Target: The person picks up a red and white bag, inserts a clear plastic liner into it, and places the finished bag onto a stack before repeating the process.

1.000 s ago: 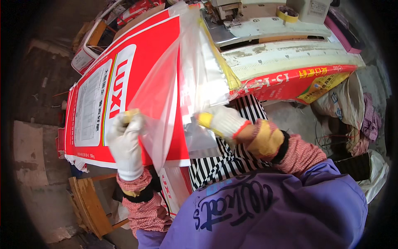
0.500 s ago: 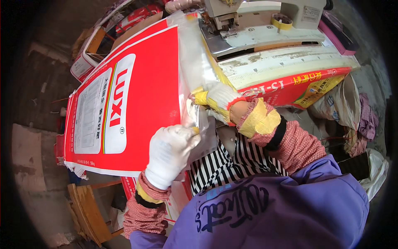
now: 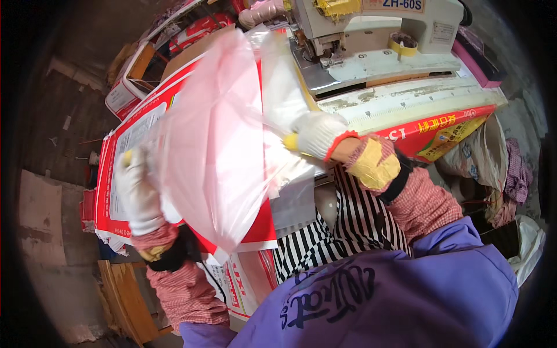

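A thin, clear plastic liner (image 3: 214, 133) billows over a red and white printed sack (image 3: 268, 229) lying flat before me. My left hand (image 3: 138, 185), in a white glove and smeared by motion, is closed at the liner's left edge. My right hand (image 3: 319, 134), in a white knit glove with yellow-covered fingertips, pinches the plastic near the sack's right edge. Bunched, shiny film lies just below those fingertips. The liner covers much of the sack's print.
A sewing machine (image 3: 348, 43) stands at the back right on a worn pale table (image 3: 400, 90), with a roll of yellow tape (image 3: 402, 43) on it. A wooden stool (image 3: 125, 298) is at lower left. Plastic sacks (image 3: 478, 151) and checked cloth (image 3: 518, 174) lie at right.
My left hand has swung left from the sack's right edge, drawing the clear liner out across the print. My right hand has shifted slightly and stays by the plastic.
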`<state>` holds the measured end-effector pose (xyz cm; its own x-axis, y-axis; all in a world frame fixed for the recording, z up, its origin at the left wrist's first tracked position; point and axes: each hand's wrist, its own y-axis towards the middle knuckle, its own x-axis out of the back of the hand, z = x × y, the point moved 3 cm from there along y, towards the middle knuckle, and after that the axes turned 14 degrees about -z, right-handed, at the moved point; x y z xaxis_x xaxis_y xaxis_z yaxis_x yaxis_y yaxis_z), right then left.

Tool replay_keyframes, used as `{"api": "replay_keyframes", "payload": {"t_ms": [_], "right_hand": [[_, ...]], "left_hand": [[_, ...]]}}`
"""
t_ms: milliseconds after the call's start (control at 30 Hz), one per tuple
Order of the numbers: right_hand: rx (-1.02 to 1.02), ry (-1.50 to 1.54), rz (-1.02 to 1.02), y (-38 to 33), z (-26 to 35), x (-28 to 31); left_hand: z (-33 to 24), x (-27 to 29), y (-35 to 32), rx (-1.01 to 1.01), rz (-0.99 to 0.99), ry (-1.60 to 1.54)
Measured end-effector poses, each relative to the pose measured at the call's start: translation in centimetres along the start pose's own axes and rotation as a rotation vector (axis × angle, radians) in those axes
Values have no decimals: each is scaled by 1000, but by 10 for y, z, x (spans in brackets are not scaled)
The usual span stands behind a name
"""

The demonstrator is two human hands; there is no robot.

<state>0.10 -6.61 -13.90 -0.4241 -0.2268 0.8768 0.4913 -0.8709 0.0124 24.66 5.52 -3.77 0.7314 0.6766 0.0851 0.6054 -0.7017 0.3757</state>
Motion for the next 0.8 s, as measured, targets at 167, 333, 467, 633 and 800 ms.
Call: {"api": "replay_keyframes", "payload": {"t_ms": [167,333,467,633,800], "right_hand": [[407,-541,-343,-22,74,-5],[1042,513,733,-50,116,-66],[778,516,338,55,103,-53],[-139,-53,-1464,197,-11,-105],[-3,-831,-1362,201,18,-96]], "left_hand": [[-4,-27,-24,-4,100,94],[-25,-24,-31,-65,49,109],[-31,-4,-41,-90,56,146],[-45,-7,-54,-121,428,361],[-36,-28,-64,-584,975,495]]}}
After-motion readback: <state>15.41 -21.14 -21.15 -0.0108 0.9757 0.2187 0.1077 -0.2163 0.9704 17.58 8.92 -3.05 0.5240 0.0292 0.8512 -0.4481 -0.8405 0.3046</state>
